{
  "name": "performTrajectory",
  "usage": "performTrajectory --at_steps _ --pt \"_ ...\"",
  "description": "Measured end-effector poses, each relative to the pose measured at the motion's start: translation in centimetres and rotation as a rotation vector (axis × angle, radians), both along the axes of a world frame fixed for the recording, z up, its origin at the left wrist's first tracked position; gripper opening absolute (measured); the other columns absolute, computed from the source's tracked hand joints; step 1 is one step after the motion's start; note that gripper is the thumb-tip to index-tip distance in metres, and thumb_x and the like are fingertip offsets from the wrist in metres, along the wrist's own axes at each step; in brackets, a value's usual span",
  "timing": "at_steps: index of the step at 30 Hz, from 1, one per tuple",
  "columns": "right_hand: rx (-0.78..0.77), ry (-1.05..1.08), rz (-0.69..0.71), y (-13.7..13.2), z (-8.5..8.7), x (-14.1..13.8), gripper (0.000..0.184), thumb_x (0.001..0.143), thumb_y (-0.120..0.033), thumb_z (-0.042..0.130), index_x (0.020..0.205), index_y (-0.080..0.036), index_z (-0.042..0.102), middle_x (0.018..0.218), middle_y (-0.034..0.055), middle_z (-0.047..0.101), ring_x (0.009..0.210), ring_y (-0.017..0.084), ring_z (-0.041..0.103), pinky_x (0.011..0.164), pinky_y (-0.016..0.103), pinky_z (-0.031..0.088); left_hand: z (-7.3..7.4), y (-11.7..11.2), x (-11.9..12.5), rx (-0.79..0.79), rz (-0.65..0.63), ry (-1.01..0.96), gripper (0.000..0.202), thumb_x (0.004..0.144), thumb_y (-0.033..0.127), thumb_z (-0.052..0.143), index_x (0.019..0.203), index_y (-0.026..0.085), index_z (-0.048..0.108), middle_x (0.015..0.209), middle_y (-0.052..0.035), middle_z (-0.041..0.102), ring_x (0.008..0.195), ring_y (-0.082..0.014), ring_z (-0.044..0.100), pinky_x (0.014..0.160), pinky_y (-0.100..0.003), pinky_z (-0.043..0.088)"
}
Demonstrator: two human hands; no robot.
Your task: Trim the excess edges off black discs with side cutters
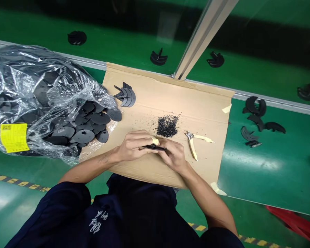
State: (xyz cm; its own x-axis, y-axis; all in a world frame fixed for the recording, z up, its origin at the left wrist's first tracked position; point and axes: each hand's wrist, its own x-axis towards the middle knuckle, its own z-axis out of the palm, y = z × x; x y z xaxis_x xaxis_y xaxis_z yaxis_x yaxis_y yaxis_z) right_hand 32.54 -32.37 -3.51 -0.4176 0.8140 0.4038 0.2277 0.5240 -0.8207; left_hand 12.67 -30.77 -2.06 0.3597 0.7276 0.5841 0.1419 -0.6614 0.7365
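Two hands around one black part, one cutter nearby.

- Holds both arms bent at the elbows, converging in front of the torso.
- Slants left forearm forward and inward to the right, bare below the sleeve.
- Slants right forearm forward and inward to the left, bare as well.
- Holds left wrist almost in line with the forearm.
- Curls left hand in a closed pinch, fingers pointing right.
- Wears a pale-yellow fingertip cover, apparently on a left digit; hard to tell which.
- Curls right hand likewise, index finger pointing left, thumb nearer the torso.
- Has the fingertips of both close together.
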Motion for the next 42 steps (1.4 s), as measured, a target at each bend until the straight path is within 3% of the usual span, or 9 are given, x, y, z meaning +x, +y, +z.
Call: performTrajectory --at_steps 6,10,15,17,20,23,28,34,42 --pt "-0.116 0.002 -0.043 0.0 -0.2 -0.2 0.016 0.1 -0.033 0.056 0.099 -0.021 0.067 0.096 0.0087 0.076 0.086 0.02 0.073 0.079 0.035 0.062 -0.1 0.2 -0.1 -0.053 -0.024 0.048 0.03 0.092 0.036 0.072 0.117 0.021 0.071 0.097 -0.0087 0.075 0.089 -0.0184 0.069 0.079 -0.033 0.057" --pt "-0.072 -0.151 -0.054 0.6 1.0 0.7 0.029 0.099 -0.038 0.059 0.123 -0.022 0.063 0.118 0.0124 0.072 0.109 0.024 0.069 0.095 0.041 0.059 -0.3 0.0 -0.3 -0.204 0.095 0.02 0.025 0.095 0.031 0.069 0.116 0.019 0.073 0.101 -0.0091 0.075 0.091 -0.0179 0.07 0.081 -0.03 0.057" --pt "0.051 -0.627 -0.328 -0.6 2.0 6.6 0.062 0.092 -0.049 0.066 0.145 -0.021 0.048 0.146 0.0198 0.052 0.138 0.036 0.048 0.11 0.06 0.046 -1.1 0.0 -0.7 -0.372 0.239 -0.049 0.027 0.088 0.035 0.076 0.107 0.017 0.073 0.099 -0.0066 0.077 0.087 -0.0173 0.073 0.08 -0.027 0.059" --pt "0.043 -0.788 -0.441 -1.5 1.7 9.2 0.07 0.089 -0.051 0.069 0.147 -0.018 0.046 0.142 0.0223 0.052 0.135 0.041 0.048 0.106 0.065 0.046 -1.3 0.1 -0.7 -0.382 0.233 -0.06 0.026 0.087 0.036 0.076 0.103 0.016 0.073 0.096 -0.0063 0.077 0.085 -0.017 0.073 0.079 -0.027 0.059" --pt "0.032 -0.882 -0.479 -2.2 1.1 11.2 0.059 0.092 -0.047 0.064 0.14 -0.014 0.053 0.124 0.0216 0.06 0.115 0.038 0.059 0.092 0.059 0.054 -1.2 0.3 -0.6 -0.34 0.174 -0.031 0.025 0.088 0.036 0.075 0.101 0.015 0.073 0.091 -0.0061 0.075 0.08 -0.0155 0.07 0.073 -0.025 0.058" --pt "0.103 -0.878 -0.461 -1.8 1.6 10.5 0.048 0.093 -0.04 0.061 0.135 -0.018 0.056 0.12 0.0186 0.061 0.104 0.033 0.062 0.084 0.051 0.056 -0.7 0.5 -0.2 -0.247 0.081 0.03 0.023 0.091 0.033 0.072 0.105 0.015 0.073 0.09 -0.0062 0.073 0.079 -0.0148 0.068 0.071 -0.025 0.056" --pt "0.318 -0.896 -0.361 -0.3 4.3 7.2 0.041 0.094 -0.03 0.058 0.133 -0.019 0.052 0.122 0.0185 0.061 0.106 0.032 0.059 0.084 0.047 0.055 0.0 0.7 0.8 -0.164 -0.058 0.224 0.023 0.097 0.03 0.064 0.113 0.016 0.07 0.094 -0.0078 0.071 0.083 -0.017 0.066 0.074 -0.027 0.054" --pt "0.4 -0.824 -0.273 0.4 6.1 5.8 0.045 0.096 -0.027 0.054 0.14 -0.02 0.047 0.126 0.019 0.061 0.114 0.035 0.057 0.094 0.054 0.052 0.0 1.2 1.2 -0.153 -0.009 0.304 0.024 0.099 0.029 0.058 0.118 0.018 0.068 0.095 -0.0073 0.07 0.087 -0.0192 0.067 0.079 -0.029 0.055" --pt "0.353 -0.766 -0.307 2.4 5.3 6.1 0.049 0.092 -0.029 0.054 0.138 -0.016 0.048 0.124 0.0192 0.061 0.111 0.035 0.056 0.089 0.051 0.05 -0.3 2.1 1.2 -0.09 0.08 0.2 0.022 0.096 0.028 0.064 0.113 0.015 0.07 0.099 -0.0097 0.073 0.09 -0.019 0.069 0.081 -0.029 0.056"
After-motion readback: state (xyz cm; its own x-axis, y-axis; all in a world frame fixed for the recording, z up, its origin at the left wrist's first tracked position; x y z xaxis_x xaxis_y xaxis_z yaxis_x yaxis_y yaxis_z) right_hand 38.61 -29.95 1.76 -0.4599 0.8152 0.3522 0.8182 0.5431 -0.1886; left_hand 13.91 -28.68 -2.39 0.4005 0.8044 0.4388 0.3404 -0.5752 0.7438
